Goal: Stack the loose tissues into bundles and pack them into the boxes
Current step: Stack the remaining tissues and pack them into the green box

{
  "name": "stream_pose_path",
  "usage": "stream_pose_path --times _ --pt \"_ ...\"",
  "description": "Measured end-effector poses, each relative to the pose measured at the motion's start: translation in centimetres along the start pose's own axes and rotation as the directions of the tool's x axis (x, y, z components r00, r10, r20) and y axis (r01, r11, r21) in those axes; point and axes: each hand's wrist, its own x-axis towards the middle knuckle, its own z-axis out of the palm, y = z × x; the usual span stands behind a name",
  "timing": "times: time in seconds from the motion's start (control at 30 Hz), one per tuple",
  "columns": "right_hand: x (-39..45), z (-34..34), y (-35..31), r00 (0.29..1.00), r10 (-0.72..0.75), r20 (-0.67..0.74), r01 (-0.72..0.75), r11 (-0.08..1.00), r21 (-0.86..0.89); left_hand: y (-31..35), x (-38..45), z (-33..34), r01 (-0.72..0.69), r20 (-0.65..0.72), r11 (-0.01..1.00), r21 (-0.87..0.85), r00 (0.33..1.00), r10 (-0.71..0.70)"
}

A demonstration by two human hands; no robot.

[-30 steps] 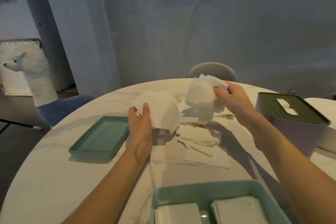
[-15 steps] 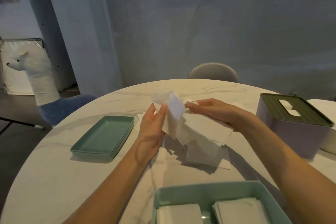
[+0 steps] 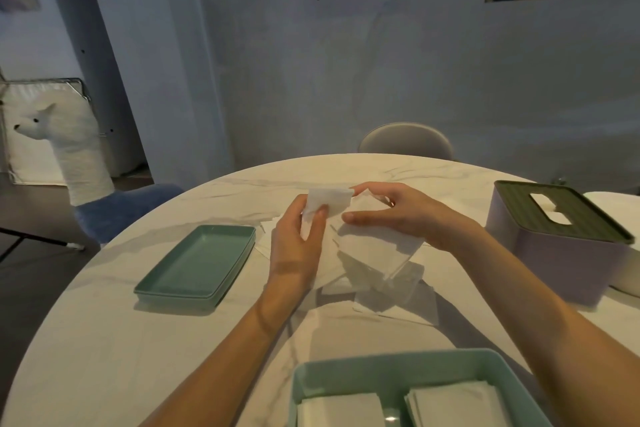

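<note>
Both hands hold a bundle of white tissues [image 3: 374, 246] above the table's middle. My left hand [image 3: 298, 243] grips its left end, thumb over one tissue [image 3: 327, 201] that stands up. My right hand [image 3: 398, 215] holds the bundle's top from the right, fingers curved over it. Loose tissues [image 3: 391, 302] lie on the marble table [image 3: 104, 350] beneath. A green open box [image 3: 346, 371] at the near edge holds two stacks of tissues [image 3: 453, 406]. A lilac tissue box with a dark green slotted lid [image 3: 561, 222] stands at the right.
A green lid or tray [image 3: 197, 263] lies on the table's left. A white object [image 3: 620, 215] sits behind the lilac box. A grey chair back [image 3: 405, 140] rises beyond the far edge. A blue chair [image 3: 121, 208] and a white alpaca toy [image 3: 69, 152] stand left.
The two hands, apart with separate tissues a second ago, have come together and now hold one combined bundle, lowered toward the loose pile.
</note>
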Motion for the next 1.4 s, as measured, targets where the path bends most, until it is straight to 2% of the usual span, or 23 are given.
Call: stream_pose_path --times 0.2,0.33,0.5,0.67,0.83,0.93,1.07,1.13,1.23,1.33,1.37,1.4 --pt "-0.2 -0.4 0.9 0.986 0.103 0.129 -0.100 0.994 -0.034 0.2 -0.3 -0.3 0.190 0.123 0.958 -0.216 0.978 -0.167" --pt "-0.2 0.2 1.4 0.959 0.191 0.211 -0.203 0.978 0.038 0.2 -0.4 -0.3 0.287 0.147 0.882 -0.373 0.957 -0.249" --pt "-0.7 -0.2 1.4 0.954 0.208 0.215 -0.236 0.965 0.113 -0.1 -0.5 -0.9 0.306 0.168 0.840 -0.449 0.952 -0.257" --pt "-0.3 -0.4 1.4 0.962 0.241 0.125 -0.249 0.967 0.052 -0.2 0.0 -2.0 0.322 -0.023 0.868 -0.378 0.934 -0.357" --pt "-0.7 -1.5 1.0 0.984 0.163 0.071 -0.171 0.977 0.125 -0.5 1.0 -2.7 0.405 -0.160 0.871 -0.279 0.875 -0.458" --pt "-1.0 -2.3 0.3 0.987 0.125 0.101 -0.136 0.984 0.116 -0.7 1.4 -2.8 0.469 -0.031 0.804 -0.367 0.857 -0.514" --pt "-1.5 -2.7 -0.7 0.975 0.088 0.204 -0.108 0.990 0.089 -0.8 1.4 -2.3 0.578 0.226 0.540 -0.611 0.782 -0.581" --pt "-1.8 -2.8 -1.4 0.969 0.067 0.236 -0.085 0.994 0.064 -0.8 1.3 -2.3 0.637 0.344 0.451 -0.626 0.744 -0.573" --pt "-2.0 -2.9 -2.1 0.967 0.041 0.251 -0.035 0.999 -0.030 -0.7 1.3 -2.4 0.701 0.439 0.436 -0.565 0.702 -0.560" --pt "-1.6 -2.5 -2.7 0.980 0.044 0.192 -0.004 0.978 -0.207 0.1 1.4 -2.4 0.750 0.588 0.396 -0.530 0.661 -0.466" --pt "-1.5 -2.3 -2.8 0.986 0.056 0.159 -0.014 0.968 -0.252 0.4 1.4 -2.5 0.764 0.627 0.401 -0.505 0.644 -0.438" --pt "-1.3 -2.0 -2.8 0.989 0.071 0.132 -0.031 0.959 -0.282 0.6 1.4 -2.5 0.760 0.640 0.456 -0.463 0.642 -0.422"
